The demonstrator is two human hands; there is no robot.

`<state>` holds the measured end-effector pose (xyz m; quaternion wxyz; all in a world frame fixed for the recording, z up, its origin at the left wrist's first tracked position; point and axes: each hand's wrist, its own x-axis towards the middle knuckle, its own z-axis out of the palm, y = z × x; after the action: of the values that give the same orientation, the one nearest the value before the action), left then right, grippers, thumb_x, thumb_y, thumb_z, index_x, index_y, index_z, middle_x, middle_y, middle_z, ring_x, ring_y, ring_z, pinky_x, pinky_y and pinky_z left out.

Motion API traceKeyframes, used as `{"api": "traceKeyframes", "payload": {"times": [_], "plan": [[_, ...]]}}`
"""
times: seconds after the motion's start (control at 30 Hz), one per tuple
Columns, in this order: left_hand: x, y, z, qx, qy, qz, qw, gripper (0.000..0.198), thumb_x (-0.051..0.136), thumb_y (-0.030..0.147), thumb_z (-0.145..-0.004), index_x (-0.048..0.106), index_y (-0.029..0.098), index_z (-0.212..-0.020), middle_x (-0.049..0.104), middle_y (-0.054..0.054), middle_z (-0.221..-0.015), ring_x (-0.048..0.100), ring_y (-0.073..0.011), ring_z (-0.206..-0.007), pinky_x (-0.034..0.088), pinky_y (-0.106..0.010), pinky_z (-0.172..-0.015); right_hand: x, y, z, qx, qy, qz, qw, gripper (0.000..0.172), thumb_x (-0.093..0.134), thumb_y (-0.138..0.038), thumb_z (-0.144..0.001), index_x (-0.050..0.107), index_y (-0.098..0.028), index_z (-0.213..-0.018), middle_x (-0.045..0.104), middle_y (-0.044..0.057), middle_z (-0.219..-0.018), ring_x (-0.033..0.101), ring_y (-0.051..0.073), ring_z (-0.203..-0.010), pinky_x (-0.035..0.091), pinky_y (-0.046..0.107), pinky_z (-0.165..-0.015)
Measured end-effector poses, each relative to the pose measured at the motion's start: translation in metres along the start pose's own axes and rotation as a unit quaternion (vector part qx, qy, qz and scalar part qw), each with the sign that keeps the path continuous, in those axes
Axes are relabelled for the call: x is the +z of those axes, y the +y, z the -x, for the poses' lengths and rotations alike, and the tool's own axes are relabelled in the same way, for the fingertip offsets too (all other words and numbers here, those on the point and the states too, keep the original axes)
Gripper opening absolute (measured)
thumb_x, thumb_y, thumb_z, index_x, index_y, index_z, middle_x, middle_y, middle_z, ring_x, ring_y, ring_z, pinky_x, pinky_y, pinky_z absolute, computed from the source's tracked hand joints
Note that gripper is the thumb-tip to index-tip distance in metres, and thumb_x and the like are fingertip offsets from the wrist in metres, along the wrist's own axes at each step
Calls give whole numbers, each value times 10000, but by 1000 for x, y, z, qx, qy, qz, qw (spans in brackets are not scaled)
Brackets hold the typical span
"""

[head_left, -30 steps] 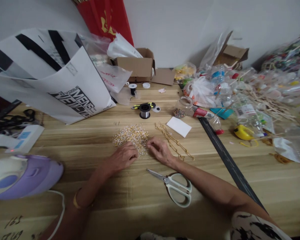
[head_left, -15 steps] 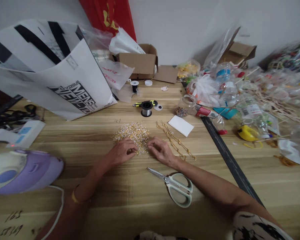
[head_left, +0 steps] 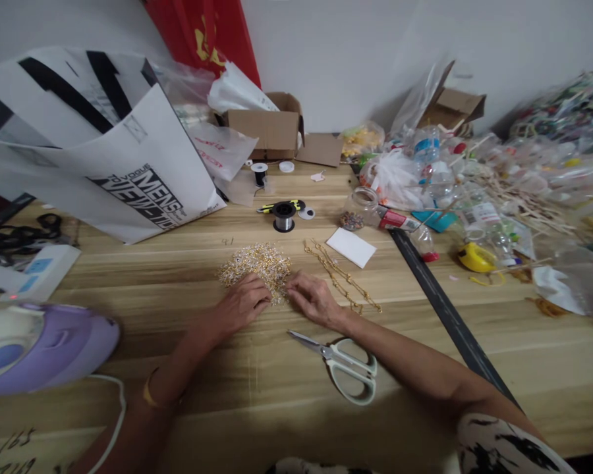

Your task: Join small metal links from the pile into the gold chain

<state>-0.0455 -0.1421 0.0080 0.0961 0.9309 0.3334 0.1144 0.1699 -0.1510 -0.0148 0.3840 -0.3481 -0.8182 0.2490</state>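
A loose pile of small gold and clear beads (head_left: 257, 260) lies on the wooden table. At its near left edge rests my left hand (head_left: 246, 299), palm down, fingers curled together and the thumb hidden beneath. Facing it at the pile's right edge, my right hand (head_left: 313, 299) has its thumb and fingertips drawn together in a pinch. Anything between the fingers of either hand is too small or hidden to make out. Gold beaded chains (head_left: 343, 276) lie just right of my right hand. Below the hands are scissors (head_left: 338, 362) with pale handles, blades slightly apart.
Behind the pile stand a spool of silvery wire (head_left: 283, 217), a black-and-yellow cutter (head_left: 265, 207) and a white card (head_left: 351, 247). A large paper bag (head_left: 153, 178) and a purple iron (head_left: 74, 339) occupy the left. Bottles, a bead jar (head_left: 363, 201) and plastic bags crowd the right.
The view has shifted slightly, moving most things a little left. My left hand has rolled more palm down, closing the visible gap by its thumb. My right hand stays pinched at the pile's edge.
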Motion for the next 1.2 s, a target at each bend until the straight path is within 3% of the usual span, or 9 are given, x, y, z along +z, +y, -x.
{"api": "traceKeyframes", "payload": {"times": [0.3,0.43,0.53,0.77,1.03,1.2], "plan": [[0,5,-3,1,-7,-44,999,217,440,169,-879,559,157,-698,564,-54,-751,467,-193,-774,387,-324,-732,1,-6,0,-144,-47,116,982,150,420,-199,-906,556,-161,-856,589,63,-780,508,158,-717,413,269,-638],[1,5,0,-2,8,-38,999,174,454,160,-868,555,156,-726,574,-56,-770,470,-197,-793,391,-332,-757,1,-6,-1,-165,-55,126,977,157,418,-200,-910,561,-164,-857,603,70,-822,519,163,-763,428,275,-675],[2,5,2,-11,50,-17,999,155,462,138,-855,556,161,-735,578,-47,-768,475,-190,-801,394,-322,-759,0,-4,0,-138,-42,97,985,151,417,-207,-912,560,-171,-883,605,78,-865,531,166,-792,437,276,-685],[3,0,2,-48,126,51,990,144,492,108,-836,559,160,-719,581,-25,-725,490,-163,-775,401,-286,-739,-1,-1,-4,17,60,-27,998,111,450,-197,-888,557,-169,-884,577,57,-794,535,156,-739,439,282,-681],[3,2,5,-55,122,57,989,123,513,147,-841,598,163,-754,589,-35,-760,511,-170,-814,425,-311,-782,1,5,-7,110,90,-122,982,113,489,-241,-863,559,-167,-812,561,33,-751,523,145,-712,435,255,-649],[3,9,1,-59,118,28,991,147,513,173,-846,622,161,-943,584,-82,-987,496,-208,-979,430,-384,-886,1,9,-9,126,112,-145,975,126,513,-260,-852,568,-167,-787,583,27,-752,531,141,-714,431,251,-660]]}}
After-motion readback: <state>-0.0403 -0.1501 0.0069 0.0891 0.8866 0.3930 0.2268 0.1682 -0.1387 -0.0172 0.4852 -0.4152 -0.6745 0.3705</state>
